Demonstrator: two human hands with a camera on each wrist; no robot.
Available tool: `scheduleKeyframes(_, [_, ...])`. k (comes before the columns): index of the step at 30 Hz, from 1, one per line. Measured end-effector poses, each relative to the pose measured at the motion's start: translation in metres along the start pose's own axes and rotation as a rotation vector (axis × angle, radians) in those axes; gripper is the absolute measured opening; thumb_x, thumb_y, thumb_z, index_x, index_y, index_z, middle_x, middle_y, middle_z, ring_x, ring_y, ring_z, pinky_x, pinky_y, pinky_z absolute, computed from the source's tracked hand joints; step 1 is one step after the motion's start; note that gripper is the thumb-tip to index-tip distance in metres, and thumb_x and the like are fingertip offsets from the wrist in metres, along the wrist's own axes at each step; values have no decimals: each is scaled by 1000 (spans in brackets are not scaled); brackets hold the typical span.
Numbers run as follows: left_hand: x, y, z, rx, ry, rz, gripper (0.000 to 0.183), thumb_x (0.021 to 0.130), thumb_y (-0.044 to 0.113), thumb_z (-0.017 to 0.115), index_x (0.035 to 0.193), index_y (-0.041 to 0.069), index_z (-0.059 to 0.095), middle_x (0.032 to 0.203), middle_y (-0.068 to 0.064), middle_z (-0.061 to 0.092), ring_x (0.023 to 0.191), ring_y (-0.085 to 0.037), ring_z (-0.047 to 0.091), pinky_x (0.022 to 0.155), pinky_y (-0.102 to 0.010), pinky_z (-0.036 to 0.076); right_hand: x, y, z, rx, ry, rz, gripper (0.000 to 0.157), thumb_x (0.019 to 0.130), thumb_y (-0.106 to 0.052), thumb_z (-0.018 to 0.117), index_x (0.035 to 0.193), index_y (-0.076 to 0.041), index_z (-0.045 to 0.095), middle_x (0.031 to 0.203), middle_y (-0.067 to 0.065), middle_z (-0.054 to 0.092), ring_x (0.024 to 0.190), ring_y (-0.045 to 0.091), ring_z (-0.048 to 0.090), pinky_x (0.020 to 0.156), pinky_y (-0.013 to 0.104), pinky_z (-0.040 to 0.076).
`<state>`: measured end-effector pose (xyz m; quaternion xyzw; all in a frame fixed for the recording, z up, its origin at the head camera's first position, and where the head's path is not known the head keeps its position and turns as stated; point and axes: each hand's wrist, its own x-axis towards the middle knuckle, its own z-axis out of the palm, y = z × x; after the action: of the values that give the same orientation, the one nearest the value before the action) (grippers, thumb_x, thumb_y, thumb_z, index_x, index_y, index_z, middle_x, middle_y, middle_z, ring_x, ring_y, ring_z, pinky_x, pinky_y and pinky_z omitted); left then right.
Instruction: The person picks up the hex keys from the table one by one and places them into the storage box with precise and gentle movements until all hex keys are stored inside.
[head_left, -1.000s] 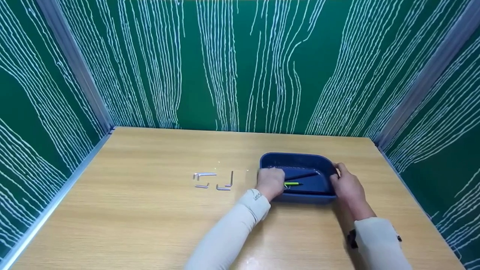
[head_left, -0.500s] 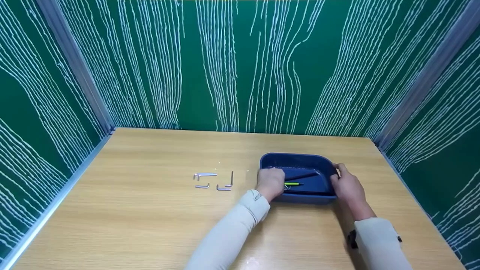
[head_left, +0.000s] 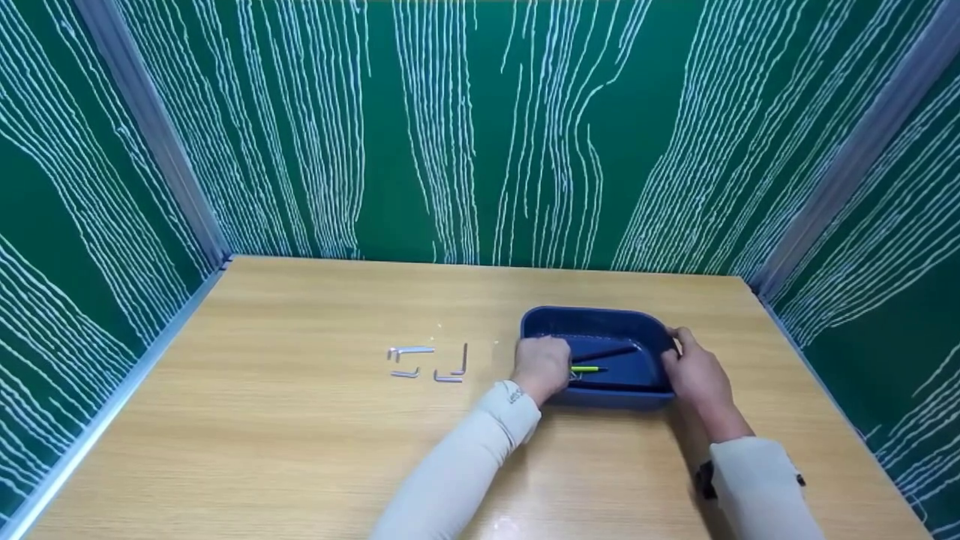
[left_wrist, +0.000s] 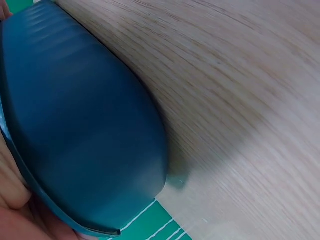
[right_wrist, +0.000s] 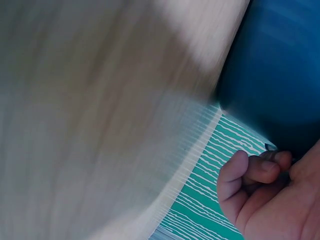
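A blue tray (head_left: 600, 322) stands on the table, right of its middle. My left hand (head_left: 545, 361) reaches over the tray's left rim with its fingers curled inside. The back of the hand hides what is between the fingers. Next to those fingers lie a lime-green pen (head_left: 589, 369) and small silvery pieces, partly covered. A dark stick-like thing (head_left: 609, 352) lies behind the pen. At the tray's right end, my right hand (head_left: 697, 371) grips the rim, the thumb at the edge. The right wrist view shows its curled fingers (right_wrist: 260, 170) close to the tray's wall.
Several L-shaped hex keys (head_left: 448, 378) lie on the wooden table (head_left: 285, 420) left of the tray. Tiny pale specks (head_left: 439, 325) lie behind them. Green walls (head_left: 510, 150) with white wavy lines enclose the table at the back and sides.
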<state>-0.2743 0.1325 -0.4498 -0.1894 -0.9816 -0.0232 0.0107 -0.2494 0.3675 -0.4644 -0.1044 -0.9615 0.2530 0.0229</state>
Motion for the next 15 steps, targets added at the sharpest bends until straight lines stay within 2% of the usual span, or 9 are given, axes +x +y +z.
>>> scheduleKeyframes(8, [1, -1, 4, 27, 54, 3, 18, 75, 28, 57, 58, 28, 61, 72, 12, 63, 69, -8, 57, 54, -28, 43, -1, 2, 2, -22, 64, -43, 42, 92, -26, 32, 132, -13, 30, 110, 26, 51, 81, 31, 48, 64, 40, 37])
scheduleKeyframes(15, [1, 0, 3, 29, 75, 1, 16, 76, 27, 56, 62, 28, 62, 73, 12, 63, 69, -8, 57, 54, -28, 43, 1, 3, 1, -17, 71, -42, 41, 91, -25, 32, 130, -13, 31, 113, 27, 50, 83, 32, 49, 66, 42, 37])
